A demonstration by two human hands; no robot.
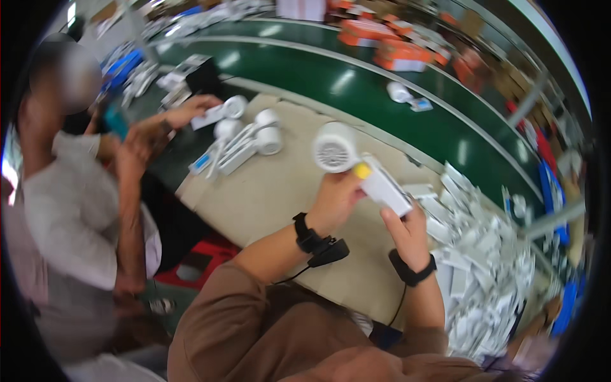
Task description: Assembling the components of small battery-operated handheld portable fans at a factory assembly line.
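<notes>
A white hair dryer [335, 145] with a round grille is raised over the beige work table in front of me. Its head is tilted so that the grille faces me. My left hand [336, 200] is closed on it just below the grille. A long white handle piece [386, 186] with a yellow spot [363, 170] at its upper end slants down to the right. My right hand [407, 230] grips the lower end of this piece, thumb on the near side. Whether the handle and head are joined is hidden by blur and fingers.
More white hair dryers [268, 132] lie on the beige table [273, 197]. A co-worker's hand [191, 109] holds another at the left. White plastic parts [477, 261] are heaped at the right. Beyond runs a green conveyor [299, 67] carrying a white dryer [400, 92] and orange boxes [402, 55].
</notes>
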